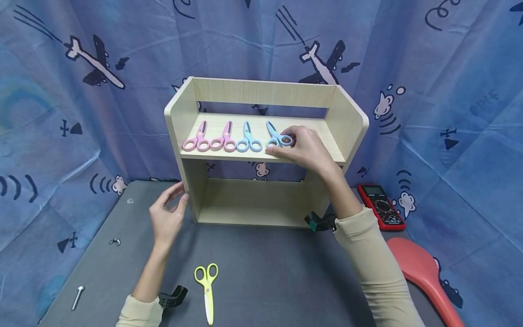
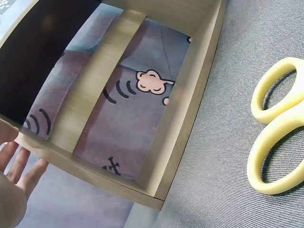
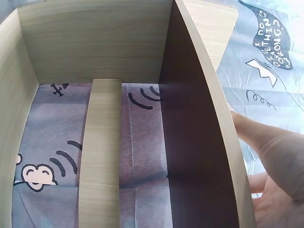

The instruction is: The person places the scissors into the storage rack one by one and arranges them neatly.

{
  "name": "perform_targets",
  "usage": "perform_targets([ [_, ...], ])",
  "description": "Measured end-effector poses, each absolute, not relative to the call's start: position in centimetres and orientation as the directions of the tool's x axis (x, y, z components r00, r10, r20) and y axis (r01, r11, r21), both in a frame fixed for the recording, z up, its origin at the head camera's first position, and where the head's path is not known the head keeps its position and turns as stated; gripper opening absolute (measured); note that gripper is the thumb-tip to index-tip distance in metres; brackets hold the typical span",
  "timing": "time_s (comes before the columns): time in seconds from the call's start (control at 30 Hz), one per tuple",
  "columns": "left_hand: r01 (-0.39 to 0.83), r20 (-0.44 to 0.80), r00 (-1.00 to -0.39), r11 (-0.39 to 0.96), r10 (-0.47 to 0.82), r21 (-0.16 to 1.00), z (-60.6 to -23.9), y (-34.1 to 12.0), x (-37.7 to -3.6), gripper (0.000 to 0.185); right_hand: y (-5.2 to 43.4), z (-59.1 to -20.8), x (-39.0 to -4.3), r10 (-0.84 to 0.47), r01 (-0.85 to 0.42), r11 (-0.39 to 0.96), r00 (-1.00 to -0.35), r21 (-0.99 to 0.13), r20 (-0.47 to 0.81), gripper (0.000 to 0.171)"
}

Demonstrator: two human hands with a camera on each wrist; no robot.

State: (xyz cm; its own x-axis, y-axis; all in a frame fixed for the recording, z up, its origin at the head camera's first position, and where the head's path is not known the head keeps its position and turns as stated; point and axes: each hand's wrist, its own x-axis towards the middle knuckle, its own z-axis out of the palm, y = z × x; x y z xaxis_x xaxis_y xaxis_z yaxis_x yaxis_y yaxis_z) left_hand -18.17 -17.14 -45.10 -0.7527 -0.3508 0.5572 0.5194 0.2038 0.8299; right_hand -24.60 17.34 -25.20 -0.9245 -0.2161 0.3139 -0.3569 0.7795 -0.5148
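A light wooden shelf unit (image 1: 261, 150) stands on the grey table. On its upper board lie two pink scissors (image 1: 210, 137) and two blue scissors, all in a row. My right hand (image 1: 288, 143) reaches onto that board and pinches the handles of the rightmost blue scissors (image 1: 275, 135); its thumb lies along the board's front edge. My left hand (image 1: 177, 195) is open beside the unit's lower left side panel, fingertips touching it. Yellow scissors (image 1: 207, 286) lie on the table near me. The left wrist view shows the shelf's underside (image 2: 190, 109), my straight fingers (image 2: 14, 175) and the yellow handles (image 2: 254, 166).
A red multimeter (image 1: 382, 206) lies right of the shelf, and a coral spoon-shaped thing (image 1: 425, 272) sits at the table's right edge. A bolt (image 1: 77, 297), a small ring (image 1: 115, 242) and a washer (image 1: 130, 200) lie on the left. Blue airplane-print cloth hangs behind.
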Motion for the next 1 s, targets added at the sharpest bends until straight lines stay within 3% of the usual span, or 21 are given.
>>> perform_targets([
  [1.0, 0.512, 0.546, -0.761, 0.194, -0.35, 0.837, -44.93, -17.15, -18.06, 0.033, 17.03, -25.24, -24.02, -0.201, -0.336, 0.785, -0.933, -0.521, 0.299, 0.066],
])
